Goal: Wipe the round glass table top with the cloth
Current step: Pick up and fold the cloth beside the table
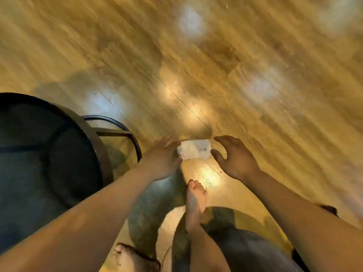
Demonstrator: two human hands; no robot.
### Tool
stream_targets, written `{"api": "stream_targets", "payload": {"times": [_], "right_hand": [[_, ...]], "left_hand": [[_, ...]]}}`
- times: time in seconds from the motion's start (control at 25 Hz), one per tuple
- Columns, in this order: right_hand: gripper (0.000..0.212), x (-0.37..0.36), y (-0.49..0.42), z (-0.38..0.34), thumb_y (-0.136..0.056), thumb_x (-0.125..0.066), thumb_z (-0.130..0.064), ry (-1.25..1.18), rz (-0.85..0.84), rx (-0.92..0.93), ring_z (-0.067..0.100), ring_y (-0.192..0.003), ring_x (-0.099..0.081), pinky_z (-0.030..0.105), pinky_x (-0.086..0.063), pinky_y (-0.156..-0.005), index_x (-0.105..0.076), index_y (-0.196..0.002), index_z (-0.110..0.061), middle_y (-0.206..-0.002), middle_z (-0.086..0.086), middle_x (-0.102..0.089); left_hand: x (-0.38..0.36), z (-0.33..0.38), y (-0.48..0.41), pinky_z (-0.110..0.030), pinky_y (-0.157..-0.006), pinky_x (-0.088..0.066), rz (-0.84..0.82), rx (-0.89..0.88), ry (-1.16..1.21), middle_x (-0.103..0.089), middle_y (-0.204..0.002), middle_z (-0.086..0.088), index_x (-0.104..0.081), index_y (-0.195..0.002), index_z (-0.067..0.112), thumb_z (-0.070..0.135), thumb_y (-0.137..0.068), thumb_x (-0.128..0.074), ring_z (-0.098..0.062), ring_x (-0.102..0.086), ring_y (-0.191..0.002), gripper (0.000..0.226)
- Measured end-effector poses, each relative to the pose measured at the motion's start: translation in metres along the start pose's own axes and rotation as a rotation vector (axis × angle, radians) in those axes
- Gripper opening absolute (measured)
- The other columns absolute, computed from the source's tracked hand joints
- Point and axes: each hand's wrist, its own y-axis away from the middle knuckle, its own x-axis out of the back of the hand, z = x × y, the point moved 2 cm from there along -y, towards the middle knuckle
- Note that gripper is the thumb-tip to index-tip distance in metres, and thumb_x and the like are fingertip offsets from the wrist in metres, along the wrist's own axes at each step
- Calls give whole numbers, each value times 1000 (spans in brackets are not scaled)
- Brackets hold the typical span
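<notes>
A small folded white cloth (194,149) hangs in the air over the wooden floor, between my two hands. My left hand (165,160) holds its left end, thumb under the edge. My right hand (233,157) is just to the cloth's right, fingers spread and curved, its thumb tip close to the cloth's right edge; contact is unclear. The round glass table top (35,154), dark with a black metal rim, fills the left side of the view, left of my left forearm. The picture is blurred by motion.
Below the table top, a black ring base and crossbar (117,130) show through at its right edge. My bare feet (195,201) stand on the glossy wooden floor (235,65), which stretches across the top and right.
</notes>
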Motion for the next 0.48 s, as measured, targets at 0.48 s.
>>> {"api": "stream_targets", "payload": {"times": [0.48], "right_hand": [[56,-220,-145,118,-91,-61,-27,429,-83,236,37,-140,-31,46,-41,-100,-41,-144,-28,-151,13,-37]], "left_hand": [[-213,-67,-181,-43,-109,-30,-51,-65,-224,-13,-160,-12,-26,-150,37,18,-91,-55,-38,-24,-135,69]]}}
